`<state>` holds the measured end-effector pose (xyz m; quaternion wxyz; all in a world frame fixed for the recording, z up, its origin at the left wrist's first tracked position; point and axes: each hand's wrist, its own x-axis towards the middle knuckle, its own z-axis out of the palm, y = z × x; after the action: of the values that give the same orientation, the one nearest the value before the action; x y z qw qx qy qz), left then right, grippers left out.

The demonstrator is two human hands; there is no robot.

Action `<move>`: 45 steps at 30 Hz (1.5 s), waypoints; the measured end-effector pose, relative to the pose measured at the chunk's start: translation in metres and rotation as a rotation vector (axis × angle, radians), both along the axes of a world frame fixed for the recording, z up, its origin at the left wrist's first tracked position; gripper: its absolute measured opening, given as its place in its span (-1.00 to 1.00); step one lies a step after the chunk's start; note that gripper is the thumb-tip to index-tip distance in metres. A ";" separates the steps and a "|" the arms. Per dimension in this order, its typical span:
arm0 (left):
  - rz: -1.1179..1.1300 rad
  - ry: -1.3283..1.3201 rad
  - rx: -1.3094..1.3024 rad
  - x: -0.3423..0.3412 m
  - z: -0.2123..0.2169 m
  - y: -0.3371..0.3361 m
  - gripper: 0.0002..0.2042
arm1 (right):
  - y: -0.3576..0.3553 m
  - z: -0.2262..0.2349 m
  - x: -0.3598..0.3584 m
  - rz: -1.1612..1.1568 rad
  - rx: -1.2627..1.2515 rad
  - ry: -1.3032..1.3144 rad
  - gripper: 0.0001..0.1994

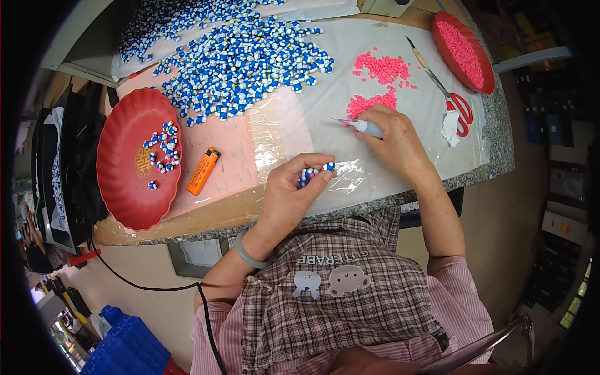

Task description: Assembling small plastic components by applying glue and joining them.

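Observation:
Between the thumb and fingers of my left hand (286, 190) are several small blue-and-white pieces (307, 175), one of them at the fingertips. A bit of pink shows among them. My right hand (397, 140) is closed around a small squeeze bottle (370, 129) with a thin needle tip pointing left. The needle tip is just below a small heap of pink pieces (374, 101) on the plastic-covered table. The two hands are apart, the right one farther from me.
A large pile of blue-and-white pieces (244, 65) spreads across the back. On the left are a red scalloped dish (115, 187) with a few pieces and an orange lighter (203, 171). Red-handled scissors (460, 115) and a red bowl (489, 85) of pink pieces stand at right.

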<state>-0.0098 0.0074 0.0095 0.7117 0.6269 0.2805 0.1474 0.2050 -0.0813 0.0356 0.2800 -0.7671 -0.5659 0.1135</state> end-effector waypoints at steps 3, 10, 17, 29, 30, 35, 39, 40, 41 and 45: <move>-0.001 -0.003 -0.018 0.000 -0.002 -0.001 -0.76 | -0.002 0.000 -0.001 -0.007 0.012 -0.043 -0.77; 0.007 -0.024 -0.029 0.000 -0.002 -0.001 -0.77 | -0.003 0.005 -0.001 0.015 -0.062 -0.025 -0.79; -0.004 0.006 -0.041 0.001 0.000 -0.001 -0.77 | -0.005 0.001 0.003 -0.027 0.075 0.151 -0.85; -0.004 0.006 -0.038 0.001 -0.001 -0.001 -0.77 | -0.014 -0.002 0.002 -0.062 0.090 0.175 -0.85; -0.003 0.004 -0.034 0.001 -0.002 -0.001 -0.77 | -0.015 -0.001 0.002 -0.063 0.090 0.175 -0.85; -0.001 0.008 -0.047 0.001 -0.002 -0.002 -0.77 | -0.017 -0.001 0.002 -0.008 0.017 0.119 -0.74; -0.006 0.010 -0.024 0.000 -0.003 -0.002 -0.77 | -0.013 0.002 0.005 0.055 -0.038 0.055 -0.73; -0.007 0.011 -0.010 0.000 -0.004 -0.002 -0.77 | -0.013 0.002 0.007 0.077 -0.045 0.047 -0.73; -0.007 0.010 -0.011 0.000 -0.004 -0.002 -0.77 | -0.012 0.002 0.008 0.099 -0.052 0.040 -0.72; -0.004 -0.011 -0.025 0.000 -0.004 -0.002 -0.77 | -0.011 0.001 0.008 0.125 -0.034 0.034 -0.72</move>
<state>-0.0096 0.0050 0.0056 0.7215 0.6177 0.2769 0.1460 0.2128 -0.0919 0.0371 0.2689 -0.7328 -0.6059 0.1536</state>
